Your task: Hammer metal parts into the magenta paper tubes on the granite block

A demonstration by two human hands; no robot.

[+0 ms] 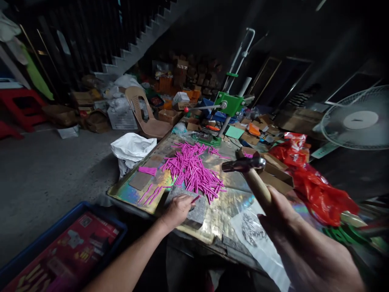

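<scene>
My right hand is closed round the wooden handle of a hammer, whose metal head is raised above the table. My left hand rests on a grey stone block and pinches one pink stick against it. A big heap of pink sticks lies just beyond the block on the shiny holographic table top. A small bundle of pink sticks and a few loose ones lie to the left of the heap.
A green hand press stands at the table's far end. Red plastic bags and cardboard boxes lie right, with a fan beyond. A white sack, a plastic chair and a blue crate are left.
</scene>
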